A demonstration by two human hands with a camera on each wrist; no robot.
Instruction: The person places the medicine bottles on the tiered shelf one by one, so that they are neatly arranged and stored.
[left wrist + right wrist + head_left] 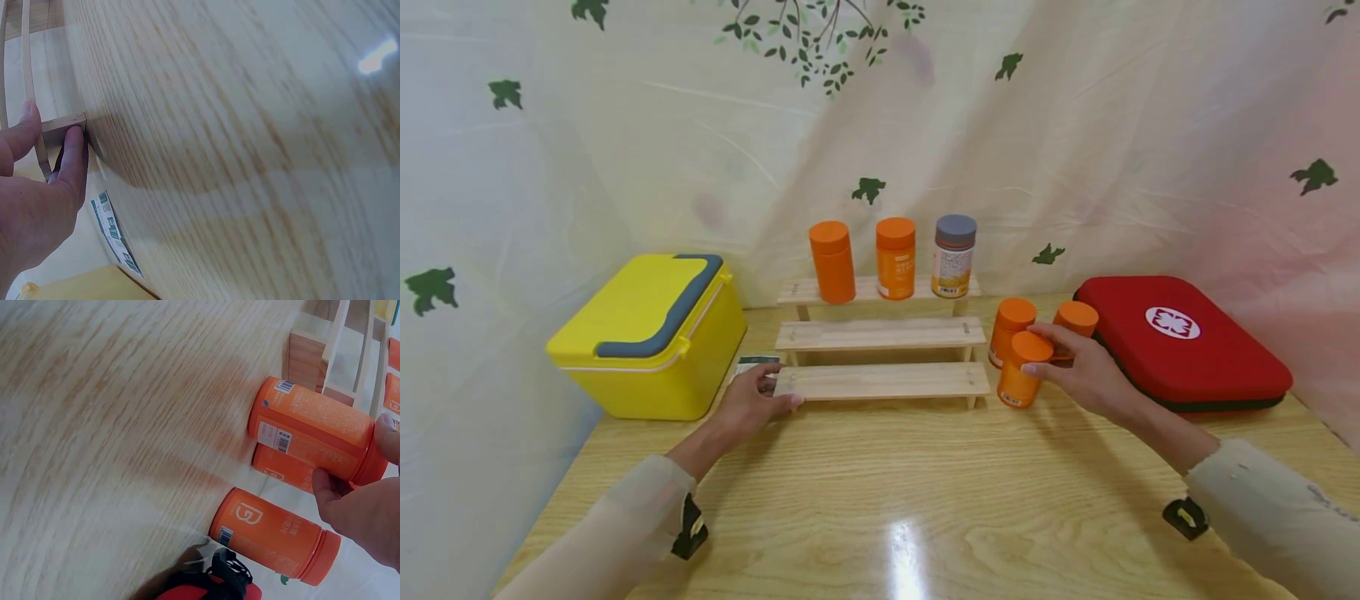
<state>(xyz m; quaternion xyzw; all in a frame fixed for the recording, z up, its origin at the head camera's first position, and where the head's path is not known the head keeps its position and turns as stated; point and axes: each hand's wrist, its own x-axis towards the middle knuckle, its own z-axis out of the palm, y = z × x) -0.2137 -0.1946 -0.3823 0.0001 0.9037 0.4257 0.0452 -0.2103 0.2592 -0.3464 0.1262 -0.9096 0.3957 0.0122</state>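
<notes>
My left hand grips the left end of the lowest step of a three-tier wooden rack; in the left wrist view the thumb lies on the board and a finger reaches its leg. At the rack's right, my right hand holds an orange pill bottle around its lid. That bottle is upright, close to the tabletop; whether it touches is hard to tell. Two more orange bottles stand around it, one behind and one to the right, partly hidden by the hand in the head view.
On the top tier stand two orange bottles and a grey-lidded bottle. A yellow box sits left, a red case right. A small printed card lies beside the rack. Behind hangs a leaf-patterned curtain.
</notes>
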